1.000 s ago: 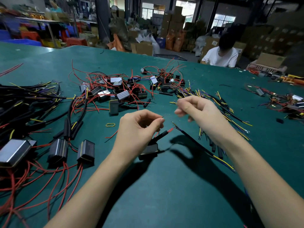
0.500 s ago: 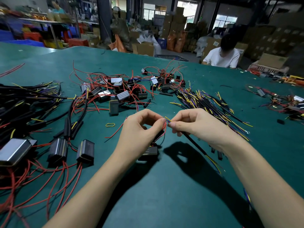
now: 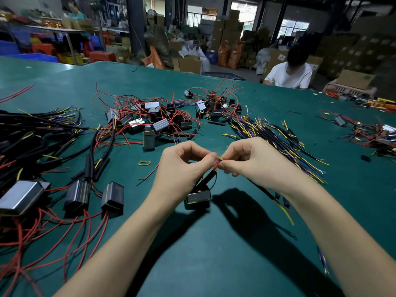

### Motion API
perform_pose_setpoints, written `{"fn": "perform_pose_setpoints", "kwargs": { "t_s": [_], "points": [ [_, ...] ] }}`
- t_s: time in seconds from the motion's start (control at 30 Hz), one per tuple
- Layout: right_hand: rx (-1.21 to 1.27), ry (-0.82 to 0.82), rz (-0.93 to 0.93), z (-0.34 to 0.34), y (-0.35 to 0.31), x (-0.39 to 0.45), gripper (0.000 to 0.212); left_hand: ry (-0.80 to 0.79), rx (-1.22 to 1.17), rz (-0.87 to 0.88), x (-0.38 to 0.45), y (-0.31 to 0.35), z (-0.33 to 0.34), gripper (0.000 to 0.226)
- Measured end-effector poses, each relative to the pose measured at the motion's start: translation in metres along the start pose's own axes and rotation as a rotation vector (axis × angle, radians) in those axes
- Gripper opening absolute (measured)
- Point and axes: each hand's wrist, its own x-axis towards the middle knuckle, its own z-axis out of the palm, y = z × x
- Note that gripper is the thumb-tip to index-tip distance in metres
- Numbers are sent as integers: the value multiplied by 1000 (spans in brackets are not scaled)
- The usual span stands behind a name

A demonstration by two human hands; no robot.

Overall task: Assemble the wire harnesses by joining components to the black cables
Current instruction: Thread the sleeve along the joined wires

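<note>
Above the green bench (image 3: pixel 214 264), left hand (image 3: pixel 182 168) and right hand (image 3: pixel 252 161) each pinch wire ends (image 3: pixel 217 162) in a closed grip; the joint itself appears obscured by fingertips. The black component (image 3: pixel 198 196) hangs below, and the black cable (image 3: pixel 263 192) trails right. Cardboard boxes (image 3: pixel 188 64) beyond hold indistinct contents.

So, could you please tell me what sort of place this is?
Probably a small factory or warehouse workshop: a green worktable strewn with red-wired modules, stacked cardboard boxes behind, and another worker seated at the far edge.
</note>
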Motion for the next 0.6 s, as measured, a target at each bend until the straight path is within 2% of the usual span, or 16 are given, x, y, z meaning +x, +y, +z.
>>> {"fn": "perform_pose_setpoints", "kwargs": {
  "t_s": [0.1,0.2,0.4,0.5,0.6],
  "points": [
    [214,-11,8,-5,-3,-3,7,-3,-46,2,0,4,-1,16],
    [298,-10,45,-6,-2,-3,1,2,-83,1,0,7,0,24],
    [592,52,121,0,-4,1,9,66,-179,8,0,8,5,30],
    [586,130,85,8,-6,1,11,93,-147,49,-1,6,4,30],
    [494,108,24,9,-7,-1,10,68,-122,73,0,4,1,28]
  ]
}}
